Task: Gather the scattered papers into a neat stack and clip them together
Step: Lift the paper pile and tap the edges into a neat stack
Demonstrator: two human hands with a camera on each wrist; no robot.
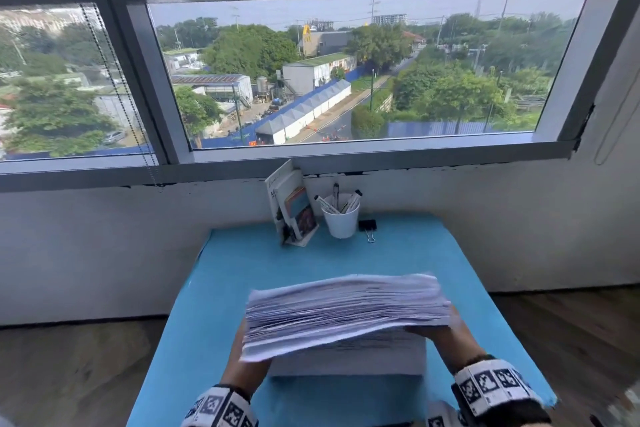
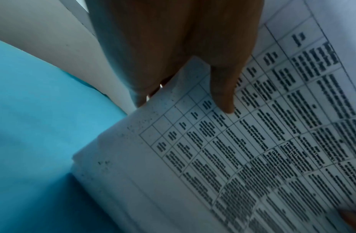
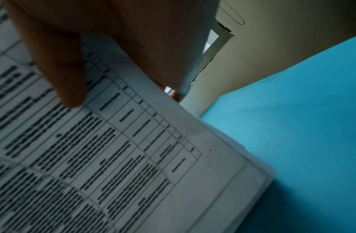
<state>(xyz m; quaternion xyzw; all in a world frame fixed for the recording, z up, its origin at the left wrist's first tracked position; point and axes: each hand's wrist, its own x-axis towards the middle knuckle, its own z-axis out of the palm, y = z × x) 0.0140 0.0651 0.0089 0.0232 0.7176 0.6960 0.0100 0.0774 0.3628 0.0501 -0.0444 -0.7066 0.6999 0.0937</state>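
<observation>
Both hands, left (image 1: 247, 362) & right (image 1: 446, 333), grip paper stack (image 1: 346, 308) upright btwn them; uneven edges, sheets may slip. Binder clip (image 1: 367, 227) far ahead.

This looks like an office or study corner several floors up. A small desk with a blue top (image 1: 398, 253) stands against a white wall under a wide window (image 1: 346, 73) that looks over rooftops, trees and a road. At the desk's far edge stand a rack of booklets (image 1: 292, 208), a white cup of markers (image 1: 341, 218) and a black binder clip (image 1: 367, 226). Printed table sheets (image 1: 346, 308) add to the paperwork setting.
</observation>
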